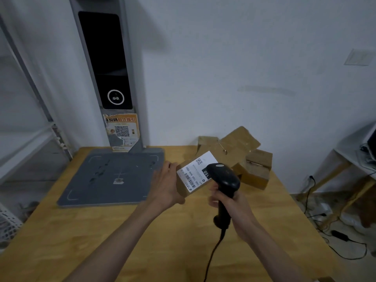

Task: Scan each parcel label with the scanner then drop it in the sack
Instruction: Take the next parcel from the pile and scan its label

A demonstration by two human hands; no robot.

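My left hand (165,186) holds a small brown cardboard parcel (184,188) by its left side, tilted above the wooden table (81,241). Its white label (195,171) with barcode and QR code faces up. My right hand (230,202) grips the handle of a black corded scanner (224,178), whose head sits just right of the label and covers its right edge. Several more brown parcels (240,151) lie piled behind, near the wall. No sack is in view.
A grey scanning platform (109,178) with a tall post and dark screen (105,62) stands at the table's back left. A white perforated basket (8,222) sits at the left edge. A side table and floor cables (345,241) are at the right.
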